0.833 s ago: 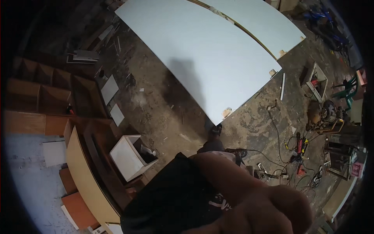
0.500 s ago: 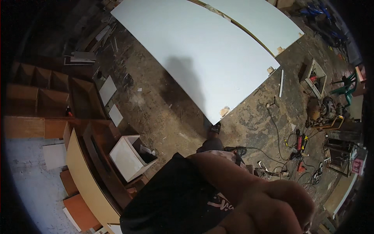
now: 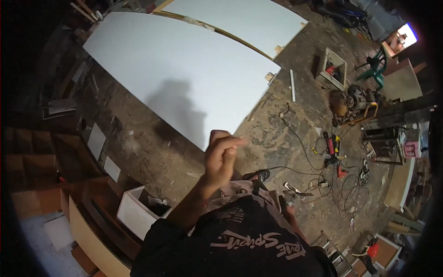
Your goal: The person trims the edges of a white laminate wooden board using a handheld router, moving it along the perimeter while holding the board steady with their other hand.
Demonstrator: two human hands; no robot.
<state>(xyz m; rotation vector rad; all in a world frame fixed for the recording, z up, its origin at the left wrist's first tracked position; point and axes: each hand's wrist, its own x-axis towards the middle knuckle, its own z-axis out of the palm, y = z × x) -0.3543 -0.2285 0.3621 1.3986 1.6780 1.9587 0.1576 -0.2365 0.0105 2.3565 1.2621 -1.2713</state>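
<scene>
Your left hand (image 3: pixel 220 157) is raised, fingers loosely curled on nothing, above the near corner of the white panel (image 3: pixel 180 69) lying on the floor (image 3: pixel 147 152) (your right hand is out of view). Cables (image 3: pixel 323 184) to the right could likely trip you.

The raised left hand (image 3: pixel 220 159) hangs in open air above the floor (image 3: pixel 152 147), touching nothing, with free room all round it and the near corner of the large white panel (image 3: pixel 175 69) just beyond its fingertips. Toward the floor's right edge, tangled cables and power tools (image 3: pixel 334 159) clutter the way, with an open wooden box (image 3: pixel 333 68) and a machine (image 3: pixel 353 104) farther off. At the floor's left edge, a white box (image 3: pixel 136 213) and brown cabinets (image 3: pixel 55 161) close off the passage.
</scene>
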